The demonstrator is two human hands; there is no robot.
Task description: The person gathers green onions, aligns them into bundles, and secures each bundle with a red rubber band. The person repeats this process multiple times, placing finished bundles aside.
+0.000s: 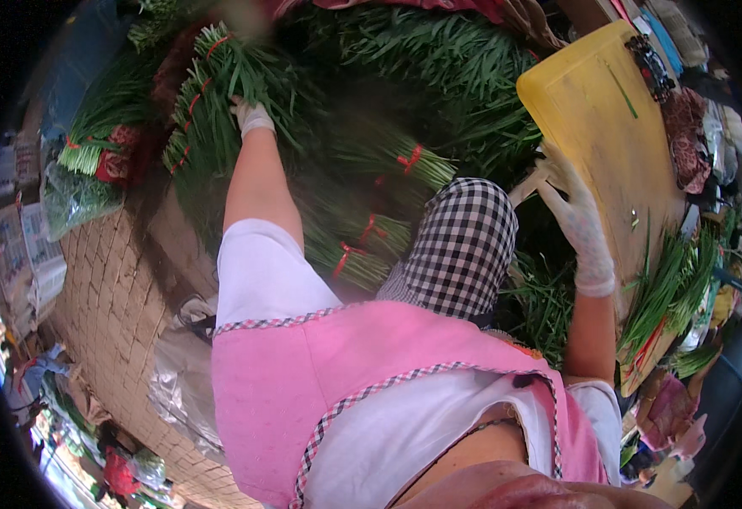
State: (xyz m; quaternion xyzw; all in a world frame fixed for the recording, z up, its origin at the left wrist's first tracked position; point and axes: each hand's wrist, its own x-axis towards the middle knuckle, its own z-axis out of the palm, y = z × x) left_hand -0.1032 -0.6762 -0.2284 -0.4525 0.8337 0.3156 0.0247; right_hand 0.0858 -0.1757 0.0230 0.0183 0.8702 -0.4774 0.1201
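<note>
My left hand (253, 119), in a pale glove, reaches into the leaves of the stacked bundles of leafy greens (199, 105) at the upper left. Its fingers are partly lost among the leaves, so a grip cannot be told. Red ties hold these bundles. Between my arms lie more red-tied bundles of green stems (431, 167), blurred in places. Gloved as well, my right hand (574, 213) is beside the near edge of the yellow board (600, 127), fingers apart. A tan strip (525, 189) shows by its thumb; contact is unclear.
Loose greens (447, 57) are heaped ahead. Long green stalks (670, 299) and a red strip lie at the board's lower end. Another bundle (81, 153) rests at left above a plastic bag of greens (85, 197). Brick paving (104, 286) runs along the left.
</note>
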